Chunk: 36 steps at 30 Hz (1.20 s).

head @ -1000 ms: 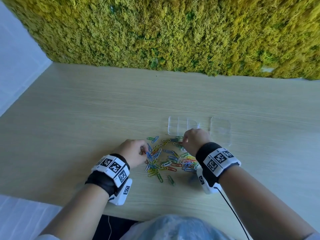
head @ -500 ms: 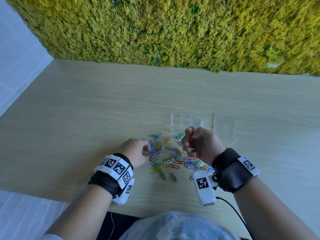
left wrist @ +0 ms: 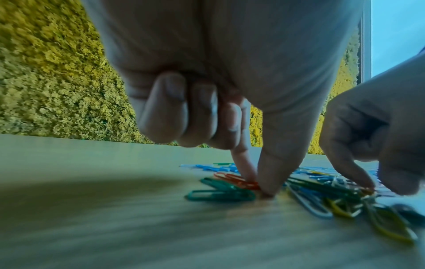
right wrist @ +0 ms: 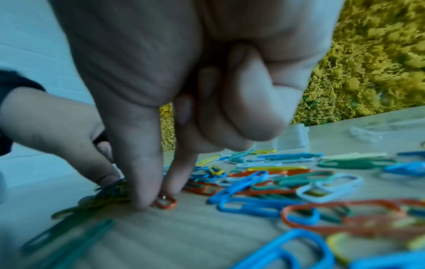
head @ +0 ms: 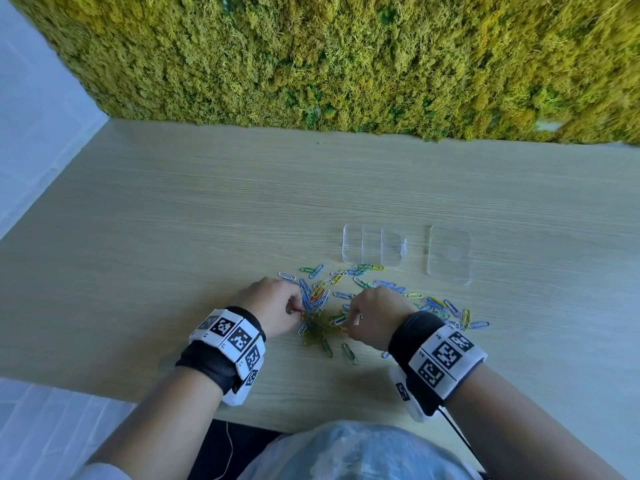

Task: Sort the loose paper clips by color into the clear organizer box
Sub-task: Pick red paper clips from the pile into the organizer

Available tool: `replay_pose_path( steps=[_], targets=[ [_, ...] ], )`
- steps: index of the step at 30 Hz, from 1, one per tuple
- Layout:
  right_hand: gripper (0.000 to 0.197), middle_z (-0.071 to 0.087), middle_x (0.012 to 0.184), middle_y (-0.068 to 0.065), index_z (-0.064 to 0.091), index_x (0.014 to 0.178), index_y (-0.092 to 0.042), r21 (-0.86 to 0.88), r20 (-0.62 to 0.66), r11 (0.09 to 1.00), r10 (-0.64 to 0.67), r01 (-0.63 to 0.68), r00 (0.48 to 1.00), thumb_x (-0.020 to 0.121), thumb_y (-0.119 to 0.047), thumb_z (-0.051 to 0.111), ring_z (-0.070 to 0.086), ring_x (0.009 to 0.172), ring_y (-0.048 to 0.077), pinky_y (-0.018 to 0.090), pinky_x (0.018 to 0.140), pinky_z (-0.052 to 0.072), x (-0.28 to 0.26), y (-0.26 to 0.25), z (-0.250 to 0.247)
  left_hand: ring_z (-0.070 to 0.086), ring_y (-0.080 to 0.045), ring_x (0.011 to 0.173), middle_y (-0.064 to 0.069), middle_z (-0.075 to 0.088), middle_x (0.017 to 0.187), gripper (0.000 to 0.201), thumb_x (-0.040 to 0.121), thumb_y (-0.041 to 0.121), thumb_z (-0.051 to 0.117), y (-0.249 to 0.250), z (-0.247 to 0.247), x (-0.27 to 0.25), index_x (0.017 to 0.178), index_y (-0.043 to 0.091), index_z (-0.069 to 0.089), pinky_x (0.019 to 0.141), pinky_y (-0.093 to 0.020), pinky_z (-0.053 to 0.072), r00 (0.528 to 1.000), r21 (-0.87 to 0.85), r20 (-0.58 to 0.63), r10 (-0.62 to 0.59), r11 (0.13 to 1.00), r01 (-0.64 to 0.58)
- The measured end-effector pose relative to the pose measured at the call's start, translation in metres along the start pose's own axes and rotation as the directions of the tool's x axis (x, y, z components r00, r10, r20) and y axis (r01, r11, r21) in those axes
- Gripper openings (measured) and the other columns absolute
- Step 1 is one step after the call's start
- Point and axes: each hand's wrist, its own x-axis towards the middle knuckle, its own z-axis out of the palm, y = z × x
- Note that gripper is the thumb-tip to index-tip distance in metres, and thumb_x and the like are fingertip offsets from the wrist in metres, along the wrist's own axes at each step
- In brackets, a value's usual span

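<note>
A pile of loose paper clips (head: 346,299) in blue, green, yellow, orange and white lies on the wooden table. Behind it stands the clear organizer box (head: 372,244), with nothing visible in its compartments. My left hand (head: 298,310) is at the pile's left edge. In the left wrist view its thumb and forefinger pinch an orange clip (left wrist: 239,182) against the table. My right hand (head: 347,328) is down at the pile's near side, where thumb and forefinger pinch another orange clip (right wrist: 166,202). The other fingers of both hands are curled in.
A clear lid (head: 448,254) lies flat to the right of the box. A moss wall (head: 346,64) runs along the table's far edge. The table's near edge (head: 173,400) is close to my wrists. Bare wood stretches left of and beyond the pile.
My right hand, lifted and turned near the box half a second ago, has come back down onto the near side of the pile. The left hand has stayed at the pile's left edge.
</note>
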Motion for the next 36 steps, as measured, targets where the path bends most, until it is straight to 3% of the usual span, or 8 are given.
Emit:
replay_pose_path(
  steps=[12, 17, 19, 22, 25, 28, 33, 36],
  targets=[
    [0.028, 0.066, 0.093, 0.005, 0.068, 0.096, -0.014, -0.138, 0.017, 0.990, 0.005, -0.002, 1.000, 0.082, -0.034, 0.055, 0.057, 0.076, 0.022, 0.026, 0.061, 0.048, -0.008, -0.010, 0.005, 0.059, -0.014, 0.072, 0.013, 0.058, 0.073, 0.012, 0.075, 0.033, 0.058, 0.002, 0.003, 0.004, 0.065, 0.028, 0.054, 0.064, -0.024, 0.048, 0.999, 0.049, 0.035, -0.022, 0.999, 0.020],
    [0.014, 0.057, 0.074, 0.002, 0.055, 0.075, -0.018, 0.293, 0.031, 0.955, 0.035, -0.042, 0.999, 0.081, -0.030, 0.057, 0.049, 0.068, 0.019, 0.027, 0.059, 0.040, -0.014, 0.004, -0.003, 0.046, -0.008, 0.051, 0.010, 0.048, 0.052, 0.015, 0.072, 0.023, 0.064, -0.005, 0.004, 0.003, 0.061, 0.023, 0.053, 0.052, -0.020, 0.038, 0.995, -0.326, -0.008, -0.099, 0.941, 0.091],
    [0.013, 0.052, 0.065, 0.002, 0.048, 0.068, -0.017, 0.678, 0.105, 0.731, -0.002, -0.070, 0.994, 0.075, -0.018, 0.058, 0.045, 0.058, 0.020, 0.026, 0.051, 0.037, -0.019, 0.010, -0.011, 0.040, -0.009, 0.044, 0.007, 0.044, 0.050, 0.012, 0.073, 0.018, 0.059, -0.002, 0.001, 0.001, 0.065, 0.016, 0.050, 0.042, -0.017, 0.032, 0.985, -0.676, 0.099, -0.139, 0.717, 0.170],
    [0.014, 0.048, 0.060, 0.008, 0.038, 0.063, -0.014, 0.977, 0.091, 0.196, -0.038, -0.082, 0.995, 0.058, -0.004, 0.046, 0.038, 0.050, 0.017, 0.018, 0.041, 0.028, -0.019, 0.017, -0.018, 0.032, -0.011, 0.040, -0.002, 0.042, 0.056, 0.008, 0.060, 0.010, 0.042, 0.006, -0.003, 0.001, 0.067, 0.011, 0.041, 0.037, -0.013, 0.022, 0.967, -0.960, 0.250, -0.054, 0.115, 0.255],
    [0.021, 0.045, 0.057, 0.007, 0.032, 0.063, -0.016, 0.998, 0.064, 0.001, -0.030, -0.064, 0.997, 0.053, 0.001, 0.038, 0.033, 0.049, 0.014, 0.015, 0.042, 0.020, -0.013, 0.021, -0.022, 0.035, -0.011, 0.040, -0.001, 0.044, 0.058, 0.015, 0.056, 0.005, 0.037, 0.015, -0.002, 0.004, 0.068, 0.014, 0.038, 0.036, -0.013, 0.024, 0.955, -0.953, 0.295, 0.035, -0.061, 0.297],
    [0.020, 0.041, 0.056, 0.005, 0.036, 0.068, -0.019, 0.987, 0.107, 0.116, 0.003, -0.107, 0.994, 0.058, -0.002, 0.042, 0.031, 0.045, 0.013, 0.018, 0.045, 0.014, -0.008, 0.024, -0.025, 0.036, -0.010, 0.039, -0.003, 0.043, 0.060, 0.014, 0.067, 0.000, 0.039, 0.026, 0.000, 0.011, 0.071, 0.013, 0.041, 0.035, -0.013, 0.025, 0.937, -0.936, 0.351, 0.000, 0.032, 0.350],
    [0.025, 0.047, 0.059, -0.002, 0.054, 0.074, -0.020, 0.688, 0.123, 0.714, 0.062, -0.130, 0.991, 0.086, -0.002, 0.041, 0.039, 0.049, 0.013, 0.021, 0.045, 0.030, -0.007, 0.027, -0.028, 0.041, -0.014, 0.047, 0.002, 0.046, 0.061, 0.021, 0.085, 0.004, 0.046, 0.048, -0.012, 0.040, 0.072, 0.019, 0.049, 0.043, -0.019, 0.034, 0.978, -0.658, 0.202, -0.048, 0.733, 0.172],
    [0.026, 0.047, 0.066, -0.013, 0.059, 0.083, -0.024, 0.414, 0.036, 0.907, 0.069, -0.078, 0.997, 0.087, -0.007, 0.041, 0.042, 0.057, 0.001, 0.015, 0.050, 0.032, -0.013, 0.029, -0.031, 0.051, -0.016, 0.072, 0.006, 0.056, 0.078, 0.017, 0.086, 0.007, 0.048, 0.066, -0.027, 0.062, 0.082, 0.019, 0.059, 0.060, -0.023, 0.039, 0.996, -0.383, 0.066, 0.062, 0.923, -0.032]
  ],
)
